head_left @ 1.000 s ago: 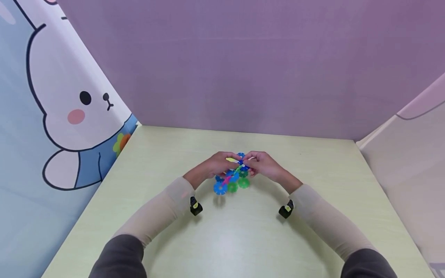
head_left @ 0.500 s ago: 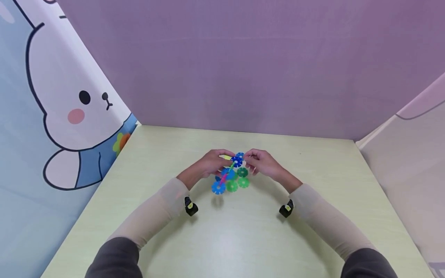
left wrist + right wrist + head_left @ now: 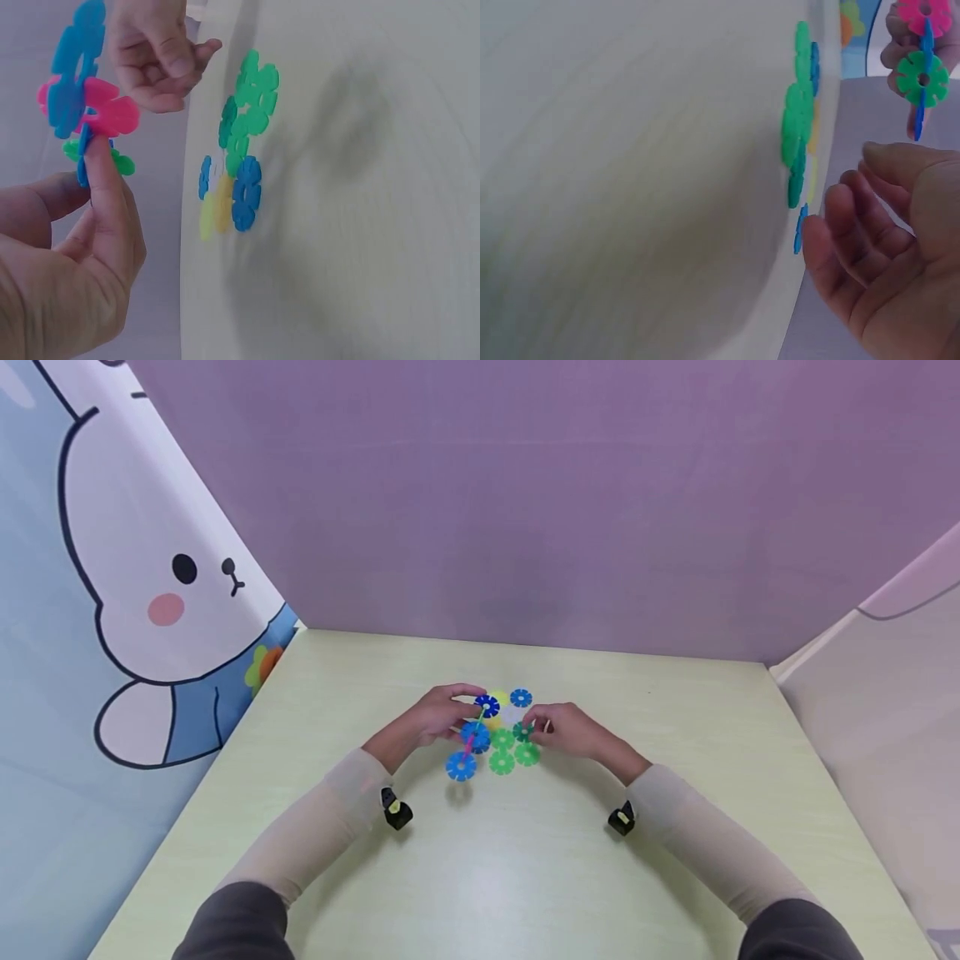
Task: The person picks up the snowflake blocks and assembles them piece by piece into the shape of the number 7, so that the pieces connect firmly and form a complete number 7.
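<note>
My left hand (image 3: 433, 714) pinches a chain of interlocking notched plastic discs, raised over the table. In the left wrist view the chain shows a blue disc (image 3: 66, 101) at the top, a pink disc (image 3: 116, 111) slotted into it, and a green disc (image 3: 123, 162) lower down among more blue ones. A dark blue disc (image 3: 487, 705) is at the chain's far end. My right hand (image 3: 566, 729), fingers loosely bent and holding nothing, hovers beside the dark green disc (image 3: 797, 180). Fingertips overlap that disc in the head view, but the wrist views show a gap.
Several loose discs lie grouped on the pale table (image 3: 480, 877): light green discs (image 3: 502, 762), a blue disc (image 3: 521, 697), a yellow disc (image 3: 500, 697) and a whitish disc (image 3: 512, 715). A purple panel (image 3: 525, 527) rises behind the table, and a cartoon-printed cloth (image 3: 172, 668) stands at left.
The left hand has moved left with the chain, away from the right hand. The right hand has let go of the chain and come down nearer the dark green disc.
</note>
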Motion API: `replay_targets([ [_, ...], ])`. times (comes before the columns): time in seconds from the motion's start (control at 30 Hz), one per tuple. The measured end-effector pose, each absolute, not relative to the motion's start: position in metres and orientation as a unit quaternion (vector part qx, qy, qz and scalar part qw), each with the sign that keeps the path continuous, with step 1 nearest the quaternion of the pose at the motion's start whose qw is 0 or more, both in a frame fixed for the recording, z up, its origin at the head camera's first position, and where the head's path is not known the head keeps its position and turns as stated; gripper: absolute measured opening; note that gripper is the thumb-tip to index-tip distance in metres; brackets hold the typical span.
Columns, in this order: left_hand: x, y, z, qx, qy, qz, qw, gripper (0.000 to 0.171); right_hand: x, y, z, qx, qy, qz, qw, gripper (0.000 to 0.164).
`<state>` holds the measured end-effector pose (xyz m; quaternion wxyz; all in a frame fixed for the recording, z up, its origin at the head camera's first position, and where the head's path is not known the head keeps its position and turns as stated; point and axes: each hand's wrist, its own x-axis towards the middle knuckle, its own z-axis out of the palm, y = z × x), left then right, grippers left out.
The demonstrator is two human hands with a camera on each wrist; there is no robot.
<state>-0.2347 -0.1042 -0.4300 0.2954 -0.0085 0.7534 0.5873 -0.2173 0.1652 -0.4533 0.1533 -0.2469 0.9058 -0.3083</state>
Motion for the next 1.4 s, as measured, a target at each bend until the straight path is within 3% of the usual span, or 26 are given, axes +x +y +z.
replay_targets([
  [0.37, -0.233, -0.109, -0.439, -0.020, 0.747, 0.590, 0.306, 0.036, -0.212, 0.164, -0.460, -0.324, 0.905, -0.217, 0.168, 0.031],
  [0.97, -0.231, -0.112, -0.439, -0.018, 0.739, 0.595, 0.316, 0.037, -0.210, 0.161, -0.468, -0.313, 0.912, -0.194, 0.179, 0.040],
  [1.4, -0.228, -0.111, -0.438, -0.023, 0.736, 0.599, 0.316, 0.037, -0.209, 0.168, -0.467, -0.280, 0.915, -0.240, 0.162, 0.031],
])
